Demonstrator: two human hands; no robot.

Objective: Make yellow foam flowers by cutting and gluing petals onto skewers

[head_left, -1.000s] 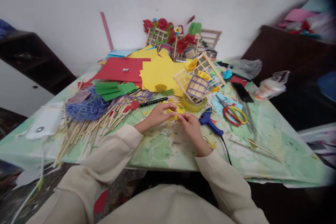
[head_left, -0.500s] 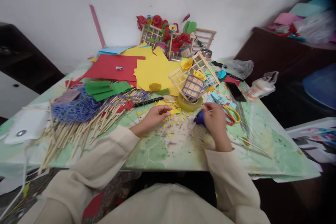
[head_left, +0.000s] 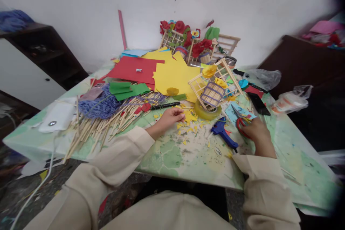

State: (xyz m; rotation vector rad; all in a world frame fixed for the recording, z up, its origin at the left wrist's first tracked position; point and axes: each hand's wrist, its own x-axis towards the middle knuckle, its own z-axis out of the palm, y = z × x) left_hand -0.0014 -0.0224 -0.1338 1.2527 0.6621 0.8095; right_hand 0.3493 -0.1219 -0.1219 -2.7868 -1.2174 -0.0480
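Note:
Near the middle of the table, my left hand (head_left: 173, 118) is closed in a pinch, beside yellow paper scraps (head_left: 191, 115); anything between its fingertips is too small to make out. On the right, my right hand (head_left: 258, 133) has its fingers around the handles of the scissors (head_left: 242, 121), whose blades point away over a light blue paper (head_left: 232, 112). A blue glue gun (head_left: 224, 133) lies between my hands. Just beyond it a roll of clear yellowish tape (head_left: 207, 112) sits under a small stick trellis (head_left: 231, 75) with a stick basket (head_left: 212, 95) and yellow paper flowers (head_left: 209, 70).
Bamboo sticks (head_left: 104, 129) and purple yarn (head_left: 98, 104) spread over the left. Yellow sheets (head_left: 175, 75), red paper (head_left: 134, 70) and green paper (head_left: 129, 90) lie behind. Finished trellises with red flowers (head_left: 198, 48) stand at the wall. A phone (head_left: 258, 103) and bagged tub (head_left: 289, 101) are right.
My right hand has moved right, from beside the glue gun to the scissors' handles, uncovering the glue gun. My left hand keeps its pinch. The view has swung left.

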